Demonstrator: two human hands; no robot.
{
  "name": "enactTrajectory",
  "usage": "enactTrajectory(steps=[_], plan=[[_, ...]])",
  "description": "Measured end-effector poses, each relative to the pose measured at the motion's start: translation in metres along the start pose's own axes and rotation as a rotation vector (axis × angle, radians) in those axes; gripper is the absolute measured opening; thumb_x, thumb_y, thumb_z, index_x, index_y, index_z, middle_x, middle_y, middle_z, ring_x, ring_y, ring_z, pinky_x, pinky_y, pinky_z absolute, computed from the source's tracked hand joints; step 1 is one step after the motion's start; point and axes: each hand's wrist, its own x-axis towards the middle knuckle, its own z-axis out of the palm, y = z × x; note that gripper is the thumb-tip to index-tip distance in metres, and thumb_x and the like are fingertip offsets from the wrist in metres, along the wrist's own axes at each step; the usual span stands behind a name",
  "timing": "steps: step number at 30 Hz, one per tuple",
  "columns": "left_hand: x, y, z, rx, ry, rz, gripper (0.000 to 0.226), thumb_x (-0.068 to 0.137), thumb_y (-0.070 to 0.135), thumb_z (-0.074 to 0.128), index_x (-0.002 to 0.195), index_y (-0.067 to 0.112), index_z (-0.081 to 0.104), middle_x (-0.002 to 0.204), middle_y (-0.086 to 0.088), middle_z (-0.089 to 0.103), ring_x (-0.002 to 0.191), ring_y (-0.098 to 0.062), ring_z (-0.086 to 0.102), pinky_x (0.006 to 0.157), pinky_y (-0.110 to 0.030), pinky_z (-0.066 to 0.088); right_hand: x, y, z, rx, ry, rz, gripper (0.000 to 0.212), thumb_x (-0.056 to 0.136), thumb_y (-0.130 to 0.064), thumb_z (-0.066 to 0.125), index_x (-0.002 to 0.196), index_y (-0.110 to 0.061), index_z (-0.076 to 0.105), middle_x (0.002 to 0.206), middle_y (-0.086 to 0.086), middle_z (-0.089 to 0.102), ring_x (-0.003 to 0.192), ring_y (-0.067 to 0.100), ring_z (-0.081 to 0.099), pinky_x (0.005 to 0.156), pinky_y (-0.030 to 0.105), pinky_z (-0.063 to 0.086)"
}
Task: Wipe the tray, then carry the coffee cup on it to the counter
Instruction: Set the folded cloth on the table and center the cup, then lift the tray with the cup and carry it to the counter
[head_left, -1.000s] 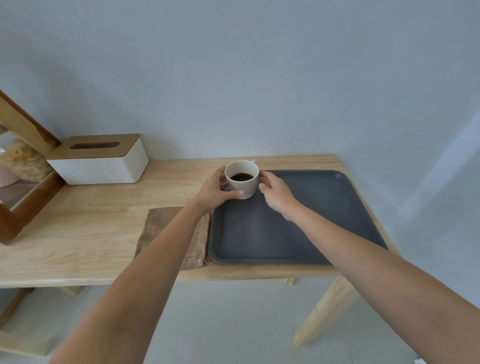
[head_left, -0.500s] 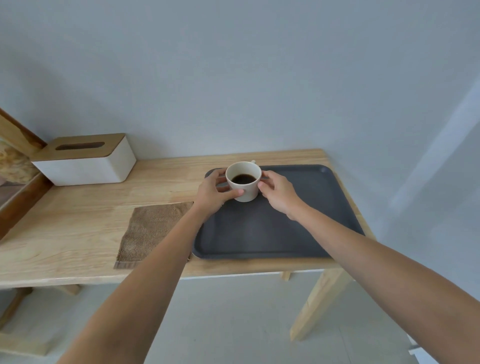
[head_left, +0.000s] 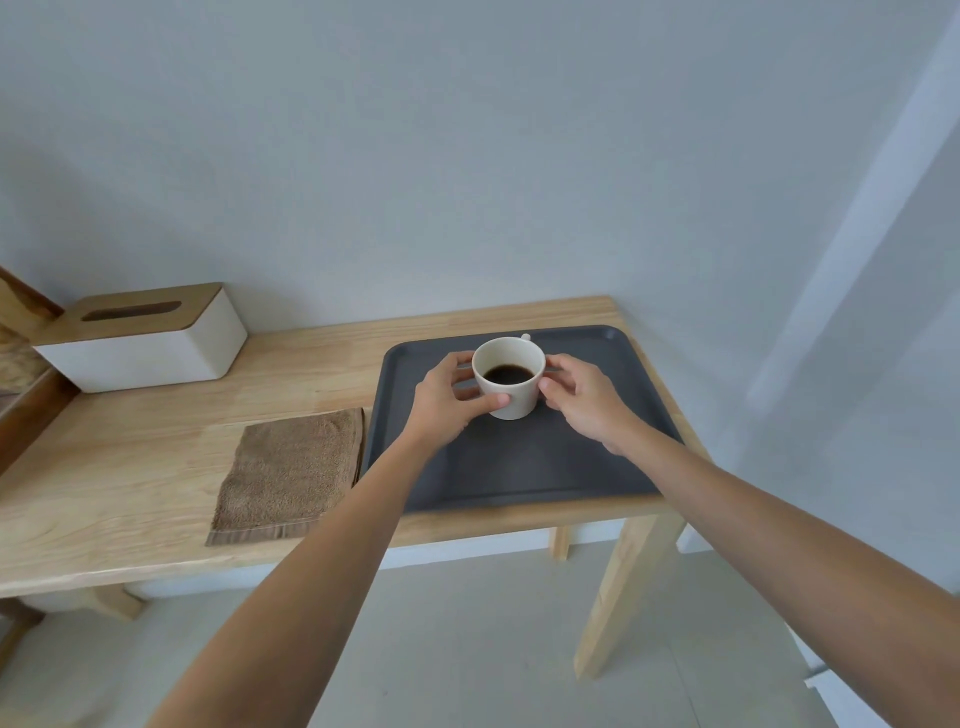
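Observation:
A white coffee cup with dark coffee in it is over the far middle of the dark grey tray. My left hand grips its left side, thumb across the front. My right hand holds its right side with the fingertips. I cannot tell whether the cup rests on the tray or hangs just above it. The cup's handle points away from me, toward the wall. A folded brown cloth lies flat on the wooden table, just left of the tray.
A white tissue box with a wooden lid stands at the back left of the table. A dark wooden frame is at the far left edge. The tray lies at the table's right end, near its front edge. A grey wall is behind.
The cup, held in both hands, has come from the tray's far left corner toward its middle. My view has swung to the right, so the table's contents sit further left.

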Motion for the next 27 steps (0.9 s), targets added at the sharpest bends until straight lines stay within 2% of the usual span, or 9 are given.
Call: enactTrajectory(steps=[6, 9, 11, 13, 16, 18, 20, 24, 27], plan=[[-0.001, 0.004, 0.008, 0.01, 0.012, -0.008, 0.073, 0.066, 0.031, 0.086, 0.129, 0.02, 0.051, 0.123, 0.002, 0.062, 0.105, -0.014, 0.065, 0.081, -0.02, 0.051, -0.001, -0.001, -0.008, -0.011, -0.01, 0.008, 0.034, 0.094, -0.021, 0.053, 0.128, -0.026, 0.056, 0.122, -0.003, 0.068, 0.116, 0.015, 0.061, 0.097, 0.045, 0.052], [0.0, 0.002, 0.005, 0.019, -0.038, -0.026, 0.078, 0.065, 0.032, 0.086, 0.132, 0.02, 0.049, 0.127, 0.002, 0.061, 0.108, -0.015, 0.063, 0.092, -0.032, 0.053, -0.001, -0.001, -0.011, -0.016, -0.032, 0.02, 0.034, 0.093, -0.024, 0.055, 0.127, -0.027, 0.058, 0.119, -0.004, 0.069, 0.113, 0.014, 0.063, 0.096, 0.044, 0.053], [0.001, 0.002, -0.001, 0.062, -0.1, -0.034, 0.089, 0.062, 0.035, 0.087, 0.138, 0.02, 0.044, 0.133, 0.002, 0.058, 0.116, -0.016, 0.059, 0.099, -0.04, 0.05, -0.002, -0.002, -0.016, -0.063, -0.013, 0.026, 0.034, 0.094, -0.026, 0.056, 0.128, -0.025, 0.058, 0.118, -0.003, 0.069, 0.109, 0.013, 0.064, 0.094, 0.04, 0.054], [0.0, 0.001, -0.012, 0.132, -0.093, -0.044, 0.095, 0.063, 0.037, 0.086, 0.143, 0.02, 0.038, 0.138, 0.003, 0.053, 0.122, -0.015, 0.054, 0.103, -0.038, 0.046, -0.006, -0.001, -0.024, -0.166, 0.067, 0.007, 0.034, 0.094, -0.025, 0.056, 0.128, -0.02, 0.059, 0.115, 0.0, 0.068, 0.104, 0.012, 0.062, 0.09, 0.03, 0.051], [0.001, -0.005, -0.036, 0.354, 0.058, -0.004, 0.08, 0.076, 0.039, 0.076, 0.143, 0.018, 0.039, 0.138, 0.0, 0.053, 0.126, -0.016, 0.05, 0.104, -0.031, 0.04, -0.01, 0.012, -0.041, -0.401, 0.223, -0.081, 0.03, 0.095, -0.02, 0.055, 0.123, -0.012, 0.061, 0.117, 0.006, 0.066, 0.109, 0.02, 0.059, 0.091, 0.027, 0.043], [0.001, -0.017, -0.053, 0.579, 0.164, 0.015, 0.065, 0.086, 0.037, 0.064, 0.142, 0.014, 0.041, 0.138, -0.008, 0.053, 0.129, -0.024, 0.048, 0.104, -0.036, 0.038, -0.01, 0.027, -0.053, -0.572, 0.266, -0.063, 0.029, 0.095, -0.018, 0.054, 0.123, -0.012, 0.06, 0.124, 0.012, 0.06, 0.118, 0.032, 0.051, 0.099, 0.037, 0.041], [0.001, -0.027, -0.065, 0.77, 0.23, -0.066, 0.055, 0.092, 0.035, 0.054, 0.14, 0.011, 0.042, 0.135, -0.014, 0.055, 0.127, -0.032, 0.047, 0.103, -0.046, 0.037, -0.013, 0.038, -0.06, -0.644, 0.269, 0.02, 0.032, 0.094, -0.017, 0.054, 0.126, -0.013, 0.057, 0.129, 0.015, 0.052, 0.121, 0.037, 0.044, 0.101, 0.043, 0.04], [0.001, -0.042, -0.067, 0.989, 0.231, -0.208, 0.034, 0.096, 0.031, 0.043, 0.121, 0.009, 0.049, 0.116, -0.019, 0.062, 0.114, -0.038, 0.052, 0.099, -0.052, 0.033, -0.02, 0.05, -0.063, -0.641, 0.261, 0.068, 0.038, 0.096, -0.013, 0.049, 0.134, -0.011, 0.049, 0.13, 0.019, 0.046, 0.122, 0.038, 0.044, 0.101, 0.042, 0.041], [0.002, -0.05, -0.063, 1.012, 0.216, -0.19, 0.036, 0.096, 0.022, 0.042, 0.131, 0.011, 0.047, 0.119, -0.018, 0.062, 0.115, -0.038, 0.053, 0.102, -0.054, 0.031, -0.022, 0.05, -0.065, -0.651, 0.281, 0.066, 0.04, 0.098, -0.012, 0.046, 0.138, -0.009, 0.043, 0.129, 0.02, 0.047, 0.114, 0.037, 0.052, 0.092, 0.043, 0.046]])
